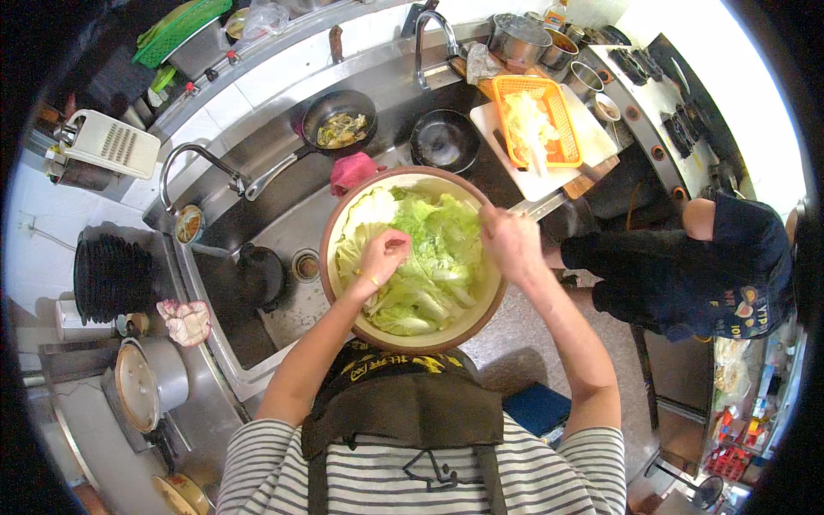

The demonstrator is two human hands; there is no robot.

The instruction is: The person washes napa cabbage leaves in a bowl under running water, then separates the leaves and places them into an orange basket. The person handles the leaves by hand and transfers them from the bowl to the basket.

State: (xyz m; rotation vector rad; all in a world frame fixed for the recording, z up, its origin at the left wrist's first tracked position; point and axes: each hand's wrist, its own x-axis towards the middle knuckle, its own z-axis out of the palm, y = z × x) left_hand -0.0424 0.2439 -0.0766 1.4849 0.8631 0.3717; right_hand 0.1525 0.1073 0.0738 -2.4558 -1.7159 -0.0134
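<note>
A large round tub [331, 290] with a brown rim and cream inside stands before me, partly filled with green and pale leafy vegetable [428, 277], lettuce or cabbage. My left hand [384, 256] hovers over the leaves at the tub's left half, fingers curled; whether anything is in them cannot be told. At the tub's right rim, my right hand [512, 241] is closed around or against the edge; its fingertips are partly hidden and blurred. An orange plastic basket [571, 138] with pale shredded leaves [528, 122] rests on a white cutting board [599, 154] at the upper right.
Behind the tub lies a steel sink [290, 219] with a faucet [199, 151]. A frying pan with food [341, 122], an empty black pan [444, 140] and a pink cloth [353, 172] are beyond it. Another person [740, 270] is at the right, near the stove [650, 122]. A lidded pot [145, 383] stands left.
</note>
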